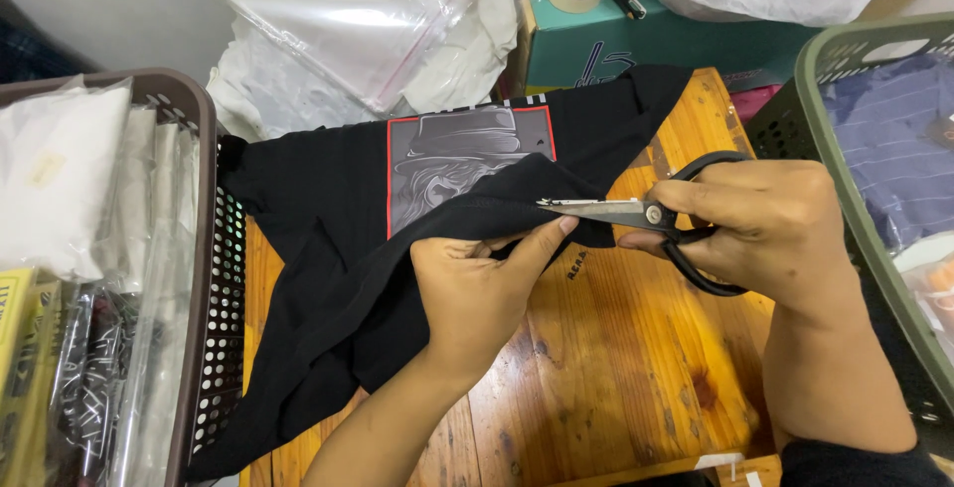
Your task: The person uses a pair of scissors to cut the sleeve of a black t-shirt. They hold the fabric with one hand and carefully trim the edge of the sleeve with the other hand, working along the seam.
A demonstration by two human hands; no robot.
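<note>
While baskets flank the wooden table (596,368), left hand (477,288) pinches black shirt (328,239), right hand (785,229) grips scissors (646,215).

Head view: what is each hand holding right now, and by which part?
The right hand holds the black scissors by their handle loops. The left hand pinches the folded edge of the black T-shirt near the blades.

Left hand (477,293): forearm rising from the lower edge, palm down, fingers curled and pinched, index finger stretched rightward; right hand (765,229): forearm entering from the lower right (dark sleeve at the wrist), knuckles up, fingers closed in a grip, thumb pointing left; hands near, not touching.
</note>
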